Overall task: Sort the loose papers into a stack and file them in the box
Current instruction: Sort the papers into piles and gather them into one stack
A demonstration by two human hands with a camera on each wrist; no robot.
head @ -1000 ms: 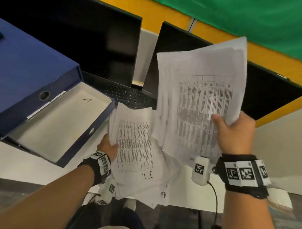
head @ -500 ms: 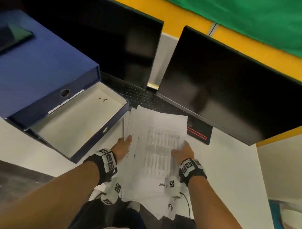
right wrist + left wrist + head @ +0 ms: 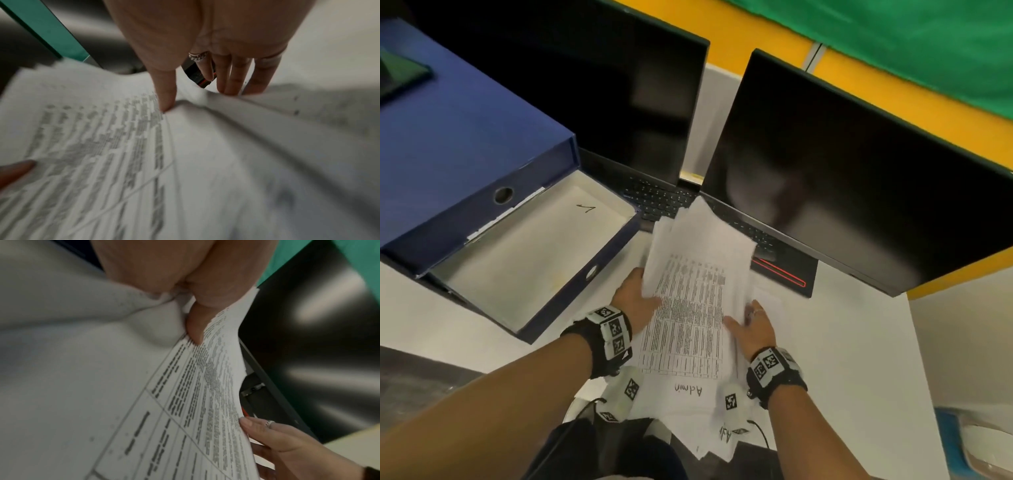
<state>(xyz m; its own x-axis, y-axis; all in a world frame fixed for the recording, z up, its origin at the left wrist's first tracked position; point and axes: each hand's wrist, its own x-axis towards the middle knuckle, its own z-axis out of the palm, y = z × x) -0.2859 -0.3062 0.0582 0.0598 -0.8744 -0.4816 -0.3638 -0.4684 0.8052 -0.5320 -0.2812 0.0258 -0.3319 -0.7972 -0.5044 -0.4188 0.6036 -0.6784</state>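
Observation:
A loose pile of printed papers (image 3: 688,318) lies on the white desk (image 3: 842,342), its near end hanging over the desk's front edge. My left hand (image 3: 643,294) grips the pile's left edge, thumb (image 3: 195,326) on top of the printed sheet (image 3: 195,402). My right hand (image 3: 755,325) holds the right edge, thumb (image 3: 166,97) on the top sheet (image 3: 102,146) and fingers (image 3: 236,81) down along the side. The top sheets bow upward between the two hands. The open blue file box (image 3: 565,301) stands to the left with its pale inside bare.
The box's blue lid (image 3: 465,137) lies open at far left with a dark flat device (image 3: 397,75) on it. Two dark screens (image 3: 619,85) (image 3: 859,188) stand behind the papers. Keyboards (image 3: 661,198) and a red-lit strip (image 3: 780,274) lie at their feet.
A second ago my right hand held a sheaf up in the air. It then came down onto the pile, and both hands now grasp the pile's sides.

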